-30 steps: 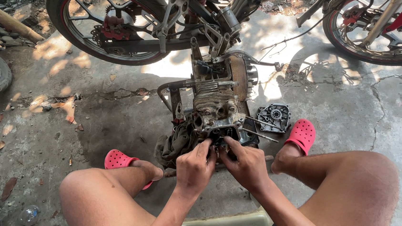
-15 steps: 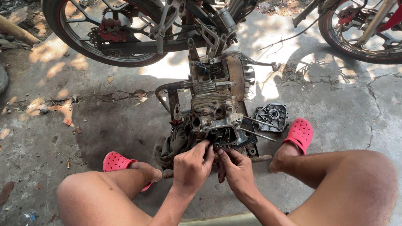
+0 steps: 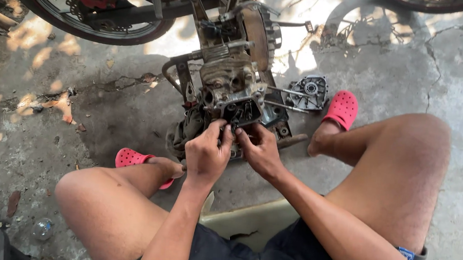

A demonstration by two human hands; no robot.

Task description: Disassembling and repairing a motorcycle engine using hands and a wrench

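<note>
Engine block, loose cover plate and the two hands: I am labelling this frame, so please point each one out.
engine block [image 3: 229,83], head view, on its grey finned cylinder.
cover plate [image 3: 307,92], head view, on its round middle.
left hand [image 3: 206,155], head view, back of hand.
right hand [image 3: 261,153], head view, back of hand.

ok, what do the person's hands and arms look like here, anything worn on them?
Both are bare: the left hand and right hand have no gloves, rings or watch that show, and the forearms have no sleeves. Further down, dark shorts and red perforated clogs.
</note>
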